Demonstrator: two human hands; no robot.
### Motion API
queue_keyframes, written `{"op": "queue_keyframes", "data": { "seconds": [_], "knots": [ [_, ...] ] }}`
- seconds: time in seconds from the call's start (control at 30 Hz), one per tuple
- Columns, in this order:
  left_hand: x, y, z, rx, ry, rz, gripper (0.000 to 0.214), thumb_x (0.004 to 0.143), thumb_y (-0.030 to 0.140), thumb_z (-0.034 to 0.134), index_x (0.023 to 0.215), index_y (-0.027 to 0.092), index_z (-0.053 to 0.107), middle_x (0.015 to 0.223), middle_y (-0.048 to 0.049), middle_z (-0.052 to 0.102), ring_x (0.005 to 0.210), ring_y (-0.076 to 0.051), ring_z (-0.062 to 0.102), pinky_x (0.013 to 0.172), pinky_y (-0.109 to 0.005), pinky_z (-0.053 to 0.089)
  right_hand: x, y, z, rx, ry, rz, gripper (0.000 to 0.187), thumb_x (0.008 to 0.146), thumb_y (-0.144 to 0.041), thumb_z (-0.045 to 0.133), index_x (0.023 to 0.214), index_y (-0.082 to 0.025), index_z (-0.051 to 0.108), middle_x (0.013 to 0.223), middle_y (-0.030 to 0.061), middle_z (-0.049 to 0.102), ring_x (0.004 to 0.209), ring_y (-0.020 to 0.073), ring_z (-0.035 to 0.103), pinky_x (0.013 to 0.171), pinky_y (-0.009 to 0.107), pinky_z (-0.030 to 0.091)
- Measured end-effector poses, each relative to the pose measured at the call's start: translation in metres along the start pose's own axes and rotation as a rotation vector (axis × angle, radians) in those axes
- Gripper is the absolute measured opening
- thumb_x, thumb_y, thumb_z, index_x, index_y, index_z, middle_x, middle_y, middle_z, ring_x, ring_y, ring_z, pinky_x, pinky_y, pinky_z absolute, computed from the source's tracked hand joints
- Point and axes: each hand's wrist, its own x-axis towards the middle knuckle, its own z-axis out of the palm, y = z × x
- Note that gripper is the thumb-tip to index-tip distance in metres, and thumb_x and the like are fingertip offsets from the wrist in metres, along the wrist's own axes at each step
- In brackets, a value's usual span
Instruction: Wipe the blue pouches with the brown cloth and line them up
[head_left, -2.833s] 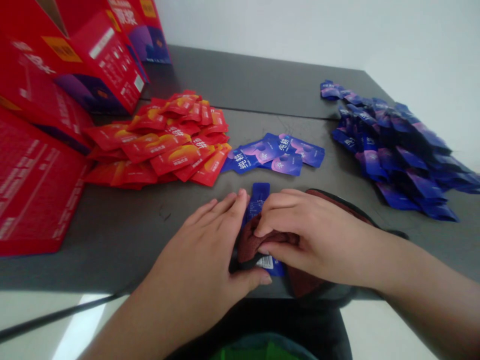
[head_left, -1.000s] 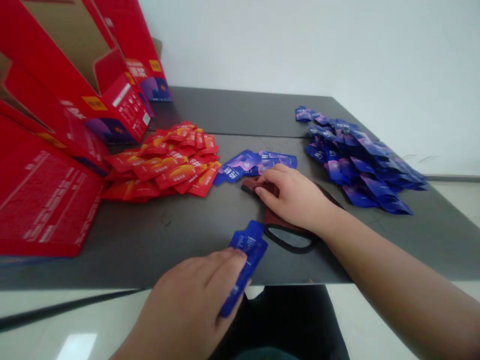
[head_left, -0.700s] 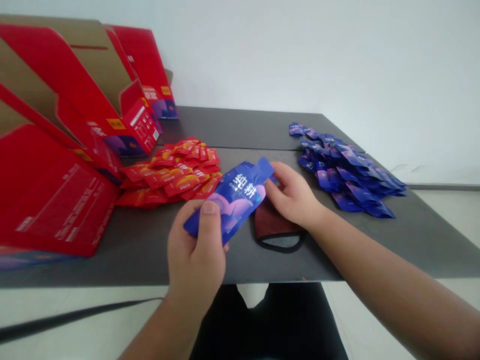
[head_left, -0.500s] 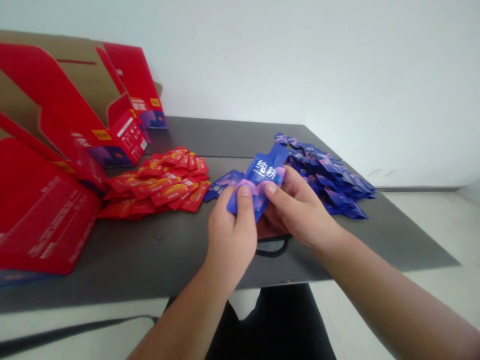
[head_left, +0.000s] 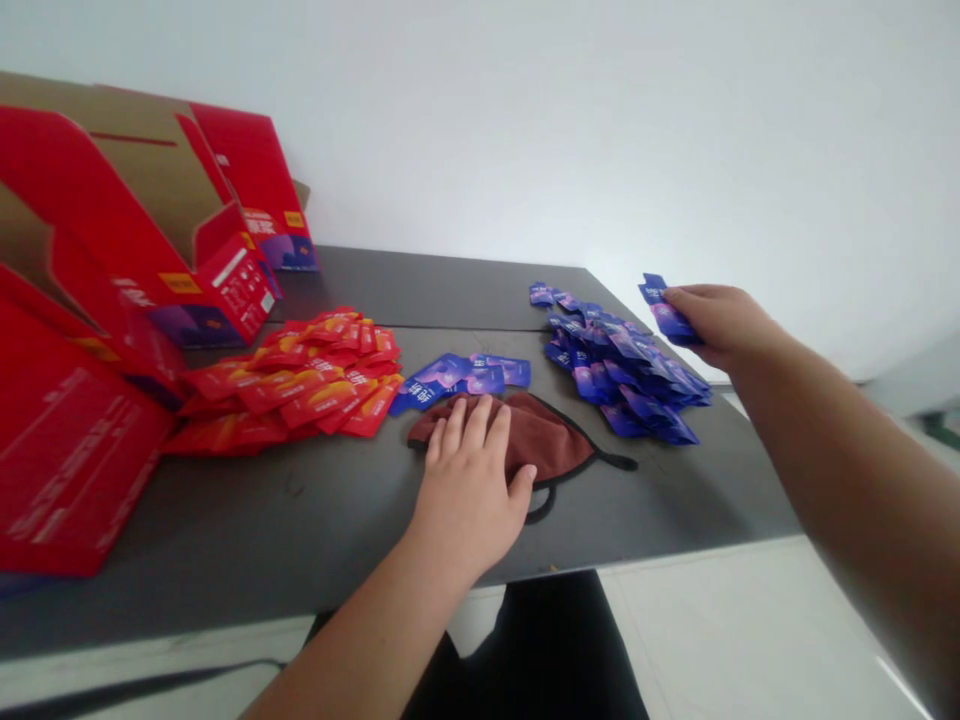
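My left hand (head_left: 476, 480) lies flat with fingers spread on a brown cloth (head_left: 551, 440) that has black edging and black loops. Just beyond the cloth are a few blue sachets (head_left: 450, 372) lying flat. Out to the right, my right hand (head_left: 716, 318) pinches a blue sachet (head_left: 667, 312) in the air, above and beyond a heap of blue sachets (head_left: 626, 365). To the left of the cloth is a heap of red and orange sachets (head_left: 307, 380).
Open red cardboard boxes (head_left: 217, 270) stand along the left of the dark grey table (head_left: 420, 275). A white wall (head_left: 540, 140) rises behind. The table's right edge runs close to the blue heap, with pale floor (head_left: 720, 620) past it.
My hands have parted. The right one has carried a blue sachet out to the right; the left has let go and come down on the brown cloth. The view has shifted slightly.
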Motion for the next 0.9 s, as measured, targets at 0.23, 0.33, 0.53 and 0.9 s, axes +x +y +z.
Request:
{"op": "queue_keyframes", "data": {
  "seconds": [0.23, 0.33, 0.53, 0.9],
  "knots": [
    [-0.001, 0.0, -0.001, -0.003, -0.004, -0.006, 0.068, 0.102, 0.043, 0.059, 0.164, 0.018, 0.047, 0.175, -0.008, 0.04, 0.163, -0.037, 0.03, 0.133, -0.059, 0.027, 0.025, 0.032, 0.014, -0.36, -0.192, 0.123, 0.023, 0.092, -0.038, 0.079, 0.095, -0.016, 0.081, 0.097, 0.0104, 0.08, 0.092, 0.0275, 0.074, 0.087, 0.039, 0.059],
    [-0.001, 0.0, 0.0, -0.007, 0.007, -0.001, 0.068, 0.102, 0.044, 0.06, 0.163, 0.018, 0.048, 0.175, -0.0081, 0.041, 0.163, -0.038, 0.031, 0.133, -0.059, 0.028, 0.024, 0.037, 0.016, -0.483, -0.176, 0.065, 0.027, 0.092, -0.043, 0.075, 0.1, -0.019, 0.084, 0.108, 0.0106, 0.081, 0.108, 0.0332, 0.073, 0.099, 0.04, 0.054],
    [-0.001, 0.0, -0.001, -0.01, 0.014, 0.002, 0.067, 0.102, 0.044, 0.059, 0.163, 0.018, 0.048, 0.174, -0.0081, 0.042, 0.162, -0.037, 0.032, 0.132, -0.059, 0.029, 0.026, 0.042, 0.013, -0.617, -0.177, -0.004, 0.038, 0.095, -0.048, 0.067, 0.115, -0.02, 0.083, 0.116, 0.0119, 0.081, 0.112, 0.0334, 0.073, 0.098, 0.04, 0.054],
    [-0.002, 0.0, -0.002, -0.017, 0.02, -0.002, 0.066, 0.102, 0.043, 0.058, 0.162, 0.018, 0.049, 0.174, -0.0076, 0.042, 0.162, -0.037, 0.033, 0.132, -0.058, 0.029, 0.031, 0.047, 0.007, -0.628, -0.207, -0.012, 0.044, 0.096, -0.054, 0.063, 0.117, -0.019, 0.082, 0.119, 0.0116, 0.081, 0.112, 0.0323, 0.074, 0.1, 0.04, 0.056]
  ]
}}
